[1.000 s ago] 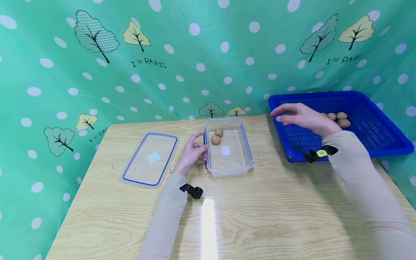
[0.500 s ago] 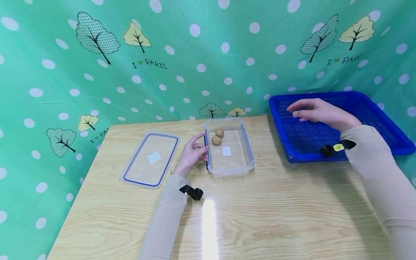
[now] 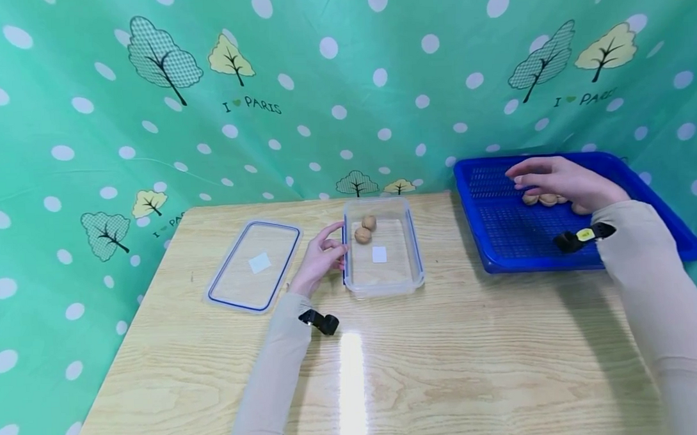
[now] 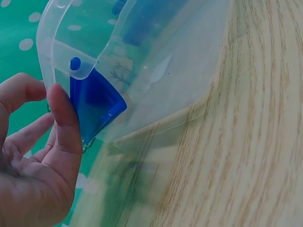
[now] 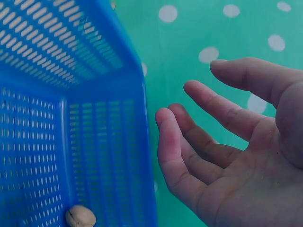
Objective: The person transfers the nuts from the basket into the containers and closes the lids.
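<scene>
My left hand (image 3: 319, 260) holds the left side of a clear plastic container (image 3: 385, 286), thumb and curled fingers at its edge. Up close in the left wrist view, the thumb overlaps the edge beside a blue latch (image 4: 97, 101). Two walnuts (image 3: 363, 235) lie inside the container, toward its far left. Over the blue plastic basket (image 3: 482, 254) hovers my right hand (image 3: 560, 178), fingers apart and slightly bent, holding nothing. Several walnuts (image 3: 548, 199) rest in the basket below it, partly covered by the hand. One walnut (image 5: 80, 216) shows in the right wrist view.
The container's clear lid (image 3: 252, 265) with a blue seal lies flat on the wooden table (image 3: 446, 368), left of my left hand. A green dotted cloth (image 3: 297, 72) hangs behind the table, close to the far sides of container and basket.
My right hand has moved rightward from the basket's left rim to above its inside, over the walnuts. My left hand stays at the container.
</scene>
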Demonstrator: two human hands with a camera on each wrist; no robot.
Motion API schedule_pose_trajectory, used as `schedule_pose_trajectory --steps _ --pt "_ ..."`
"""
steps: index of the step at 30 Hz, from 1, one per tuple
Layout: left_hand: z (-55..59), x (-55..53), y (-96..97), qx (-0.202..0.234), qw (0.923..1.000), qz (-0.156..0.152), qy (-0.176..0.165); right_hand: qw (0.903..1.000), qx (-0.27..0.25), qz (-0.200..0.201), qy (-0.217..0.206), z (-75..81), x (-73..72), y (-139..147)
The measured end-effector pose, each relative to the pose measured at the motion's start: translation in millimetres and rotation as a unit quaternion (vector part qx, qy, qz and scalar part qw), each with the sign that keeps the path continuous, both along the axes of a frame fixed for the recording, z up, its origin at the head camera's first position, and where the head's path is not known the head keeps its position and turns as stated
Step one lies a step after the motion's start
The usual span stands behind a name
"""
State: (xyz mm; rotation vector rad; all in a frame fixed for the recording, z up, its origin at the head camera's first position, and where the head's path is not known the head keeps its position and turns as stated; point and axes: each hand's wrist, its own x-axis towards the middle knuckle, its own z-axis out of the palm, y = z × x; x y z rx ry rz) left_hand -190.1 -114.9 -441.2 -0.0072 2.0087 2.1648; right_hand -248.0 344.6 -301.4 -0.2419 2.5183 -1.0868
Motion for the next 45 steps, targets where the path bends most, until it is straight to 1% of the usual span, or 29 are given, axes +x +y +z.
schedule_pose_trajectory --steps 1,4,11,14,20,23,28,35,40,45 --pt "-3.6 -1.1 -0.4 -0.001 1.0 0.003 0.003 1.0 0.006 0.001 0.002 -1.4 -2.4 2.1" --pt "-4.1 -0.9 -1.1 -0.003 1.0 0.003 0.004 0.9999 0.016 0.001 0.005 -5.6 -9.8 7.7" --pt "-4.6 0.1 -1.6 0.013 0.9999 -0.003 -0.005 0.9997 -0.009 -0.02 -0.014 -22.1 -26.5 17.0" --pt "-5.6 0.2 -2.9 0.014 0.9999 -0.008 -0.005 0.9993 -0.018 -0.019 -0.026 -29.3 -32.8 18.5" --pt "-4.4 -0.1 -4.1 0.01 0.9998 -0.015 -0.002 0.9996 -0.003 -0.014 -0.025 -39.3 -42.0 22.0" --pt "-4.5 0.3 -2.8 0.005 0.9999 -0.014 -0.004 0.9991 -0.001 -0.029 -0.031 -44.4 -44.7 25.3" --pt "-5.5 1.5 -0.7 0.0 0.9999 -0.008 -0.009 0.9971 -0.026 -0.052 -0.05 -53.9 -48.0 32.8" --pt "-5.9 3.0 1.3 0.001 0.9999 -0.007 -0.008 0.9937 -0.052 -0.08 -0.059 -67.4 -49.1 45.2" --pt "-6.4 3.8 1.9 -0.004 0.9999 -0.004 -0.009 0.9903 -0.075 -0.099 -0.063 -73.3 -48.7 52.3" --pt "-7.0 3.5 1.5 -0.013 0.9999 -0.001 0.0 0.9866 -0.098 -0.114 -0.064 -78.2 -50.1 57.6"
